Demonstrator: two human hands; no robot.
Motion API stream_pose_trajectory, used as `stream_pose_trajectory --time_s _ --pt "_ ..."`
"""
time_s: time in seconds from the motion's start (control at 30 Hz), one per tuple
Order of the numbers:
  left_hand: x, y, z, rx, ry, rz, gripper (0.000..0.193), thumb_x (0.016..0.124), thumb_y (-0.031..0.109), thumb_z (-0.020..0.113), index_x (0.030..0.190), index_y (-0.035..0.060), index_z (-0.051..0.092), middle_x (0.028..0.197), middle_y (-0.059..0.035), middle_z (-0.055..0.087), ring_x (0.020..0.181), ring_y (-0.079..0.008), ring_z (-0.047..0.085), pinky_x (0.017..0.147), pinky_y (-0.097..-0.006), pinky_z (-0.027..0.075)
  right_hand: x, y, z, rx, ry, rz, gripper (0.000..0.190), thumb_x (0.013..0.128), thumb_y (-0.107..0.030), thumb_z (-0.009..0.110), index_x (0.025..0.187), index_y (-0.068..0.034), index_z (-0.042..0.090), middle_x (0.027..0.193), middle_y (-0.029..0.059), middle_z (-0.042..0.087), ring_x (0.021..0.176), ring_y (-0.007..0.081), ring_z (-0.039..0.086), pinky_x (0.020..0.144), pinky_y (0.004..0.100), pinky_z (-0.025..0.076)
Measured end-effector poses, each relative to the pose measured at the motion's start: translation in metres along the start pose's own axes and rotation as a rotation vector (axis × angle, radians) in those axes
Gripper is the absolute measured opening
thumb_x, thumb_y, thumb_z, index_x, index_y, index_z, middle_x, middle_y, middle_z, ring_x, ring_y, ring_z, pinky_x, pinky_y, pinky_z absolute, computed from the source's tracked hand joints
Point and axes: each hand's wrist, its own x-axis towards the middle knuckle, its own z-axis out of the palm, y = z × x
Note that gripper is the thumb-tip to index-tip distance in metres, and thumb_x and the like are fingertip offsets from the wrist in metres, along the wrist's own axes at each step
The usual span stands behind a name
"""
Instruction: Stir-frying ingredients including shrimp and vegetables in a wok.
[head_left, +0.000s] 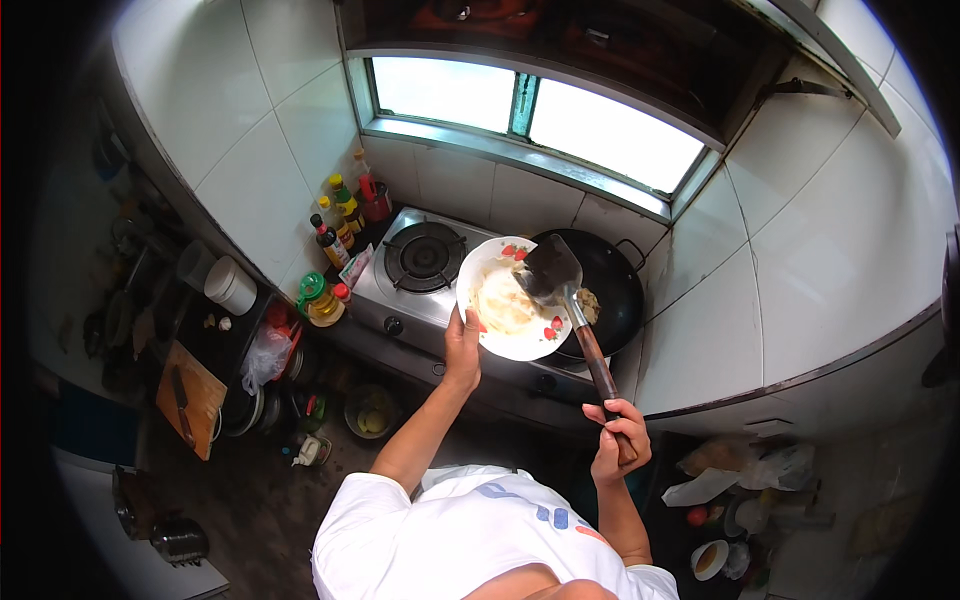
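My left hand (463, 351) grips the near-left rim of a white plate (517, 346) with strawberry prints, tilted over the near-left side of a black wok (619, 315). Pale, creamy residue coats the plate's inside. With my right hand (621, 439) I hold the wooden handle of a metal wok spatula (559, 270). Its dark blade lies over the plate's right part; whether it touches the plate I cannot tell. Some brownish food (589, 306) shows in the wok beside the spatula's neck. The plate and spatula hide the rest of the wok's left side.
Left of the wok is a bare gas burner (425, 256) on the steel stove (367, 296). Sauce bottles (330, 241) and an oil jug (321, 300) stand by the left wall. A knife (181, 397) lies on a wooden cutting board (202, 382). Tiled wall (697, 300) bounds the right.
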Motion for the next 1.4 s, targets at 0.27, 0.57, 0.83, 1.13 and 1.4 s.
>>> stream_pose_trajectory --time_s 0.27,0.57,0.83,1.13,1.4 --pt "0.028 0.057 -0.007 -0.062 -0.285 -0.243 0.051 0.102 0.043 0.049 0.132 0.0012 0.051 0.124 -0.009 0.062 0.112 -0.0166 0.061 0.098 -0.0325 0.048 0.012 -0.002 -0.036 -0.041 -0.097 -0.065 0.01 0.074 0.001 0.049 0.083 0.003 0.052 0.105 0.0242 0.062 0.073 0.0375 0.072 0.072 0.0403 0.061" --pt "0.064 0.088 -0.01 0.013 -0.557 -0.512 0.061 0.1 0.049 0.049 0.133 -0.0018 0.05 0.124 -0.013 0.064 0.112 -0.0201 0.065 0.097 -0.035 0.052 0.04 -0.015 -0.063 0.112 -0.214 -0.061 0.007 0.071 0.002 0.053 0.078 0.002 0.055 0.097 0.0233 0.065 0.074 0.037 0.073 0.072 0.0426 0.06" --pt "0.078 0.09 -0.003 0.132 -0.675 -0.605 0.056 0.096 0.054 0.054 0.118 0.0018 0.058 0.112 -0.008 0.067 0.101 -0.0154 0.067 0.09 -0.0315 0.055 0.056 -0.019 -0.077 0.195 -0.29 -0.062 0.009 0.071 0.006 0.052 0.078 0.003 0.057 0.097 0.0249 0.065 0.077 0.039 0.073 0.074 0.0455 0.06" --pt "0.103 0.082 -0.003 0.315 -0.806 -0.675 0.046 0.095 0.05 0.059 0.109 0.006 0.06 0.1 -0.0026 0.067 0.091 -0.012 0.067 0.081 -0.0301 0.057 0.077 -0.025 -0.092 0.245 -0.391 -0.035 0.005 0.072 0.003 0.055 0.077 0.002 0.057 0.096 0.0245 0.066 0.076 0.0378 0.073 0.075 0.0469 0.06" --pt "0.096 0.079 0.014 0.441 -0.759 -0.522 0.044 0.095 0.053 0.058 0.098 0.0096 0.058 0.083 0.0023 0.062 0.079 -0.0091 0.066 0.07 -0.0286 0.059 0.057 -0.013 -0.091 0.364 -0.259 0.049 0.008 0.071 0.004 0.053 0.079 0.004 0.056 0.1 0.0248 0.063 0.075 0.0396 0.072 0.075 0.0487 0.061"
